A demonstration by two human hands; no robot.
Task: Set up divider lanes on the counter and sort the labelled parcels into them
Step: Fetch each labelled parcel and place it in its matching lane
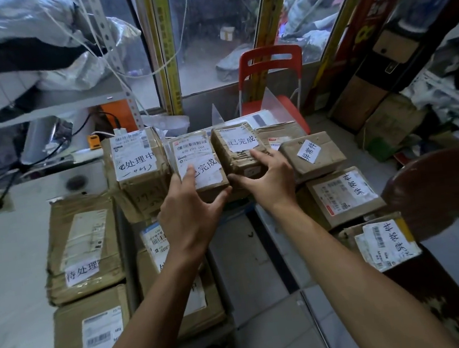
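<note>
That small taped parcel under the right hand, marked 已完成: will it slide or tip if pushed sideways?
The small taped parcel is probably stiff: its edges hold square under the right hand. It looks likelier to tip than slide, since it sits tilted against the parcel the left hand grips. Its glossy tape may be slippery.

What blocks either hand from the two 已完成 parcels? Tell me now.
Nothing visible does. The left hand already grips the left 已完成 parcel, and the right hand grips the right 已完成 parcel. The two parcels sit side by side, touching, between the 处理中 box and the 异常件 parcels.
</note>
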